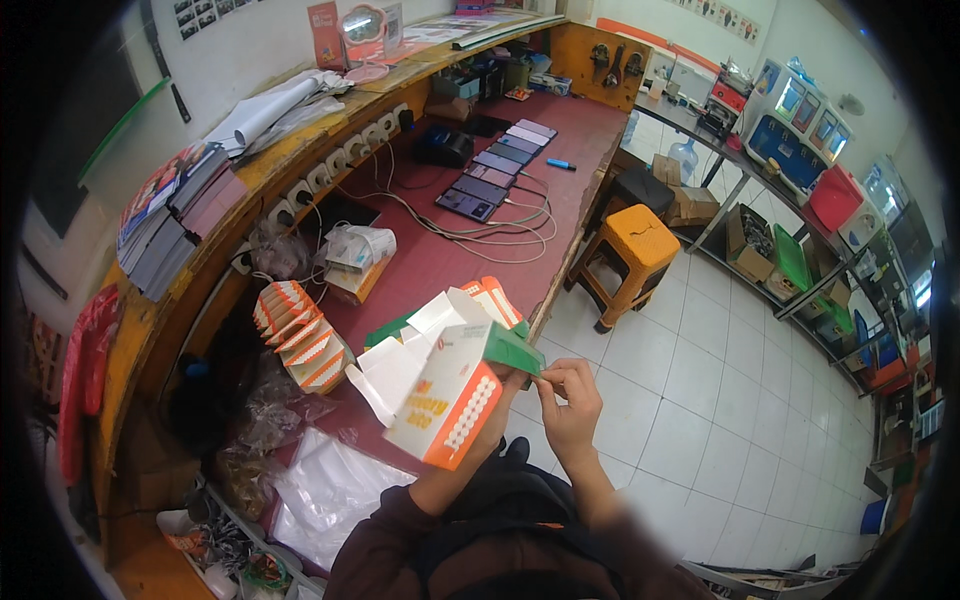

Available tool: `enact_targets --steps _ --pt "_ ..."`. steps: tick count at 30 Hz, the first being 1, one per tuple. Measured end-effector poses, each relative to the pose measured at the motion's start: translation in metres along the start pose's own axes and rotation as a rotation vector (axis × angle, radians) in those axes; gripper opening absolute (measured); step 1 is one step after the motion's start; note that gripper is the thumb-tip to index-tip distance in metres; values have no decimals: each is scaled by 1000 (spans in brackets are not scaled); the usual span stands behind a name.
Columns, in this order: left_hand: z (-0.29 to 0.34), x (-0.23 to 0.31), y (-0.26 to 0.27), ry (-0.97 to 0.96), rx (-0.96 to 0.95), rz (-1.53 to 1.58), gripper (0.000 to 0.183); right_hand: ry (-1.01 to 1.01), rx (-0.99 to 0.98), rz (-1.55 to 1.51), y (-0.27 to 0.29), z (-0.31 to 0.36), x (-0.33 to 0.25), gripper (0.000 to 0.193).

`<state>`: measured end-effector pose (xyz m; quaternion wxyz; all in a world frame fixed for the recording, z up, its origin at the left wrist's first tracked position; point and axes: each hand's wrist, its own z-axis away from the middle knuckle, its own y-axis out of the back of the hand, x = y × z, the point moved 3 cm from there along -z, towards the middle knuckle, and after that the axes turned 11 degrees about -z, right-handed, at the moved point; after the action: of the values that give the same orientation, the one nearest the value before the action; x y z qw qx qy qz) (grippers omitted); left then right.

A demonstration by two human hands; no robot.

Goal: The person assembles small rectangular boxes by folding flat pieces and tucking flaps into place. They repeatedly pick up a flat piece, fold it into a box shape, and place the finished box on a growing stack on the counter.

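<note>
A white and orange cardboard box (440,385) with a green inner side is held up over the near edge of the red tabletop. My left hand (503,402) grips it from behind, and the box hides most of those fingers. At the box's right end, my right hand (572,405) pinches the green flap (515,352) between thumb and fingers. Just beyond lie more partly unfolded white cartons (445,312) with green and orange parts. To the left stands a row of orange and white folded cartons (303,338). White plastic bags (340,495) lie nearer to me.
Several phones (485,178) lie in a row on the red tabletop (400,270), with white cables (500,232) beside them. An orange stool (632,245) stands on the tiled floor to the right. Stacked magazines (180,215) sit on the raised ledge, above wall sockets (340,160).
</note>
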<state>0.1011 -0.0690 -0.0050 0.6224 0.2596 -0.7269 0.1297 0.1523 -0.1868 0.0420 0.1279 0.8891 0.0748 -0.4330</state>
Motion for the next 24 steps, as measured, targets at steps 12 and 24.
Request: enact_targets --steps 12,24 --pt "0 28 -6 -77 -59 330 27 -117 245 -205 3 5 -7 11" --pt "-4 21 -1 18 -41 478 19 13 19 -68 -7 16 -20 19"
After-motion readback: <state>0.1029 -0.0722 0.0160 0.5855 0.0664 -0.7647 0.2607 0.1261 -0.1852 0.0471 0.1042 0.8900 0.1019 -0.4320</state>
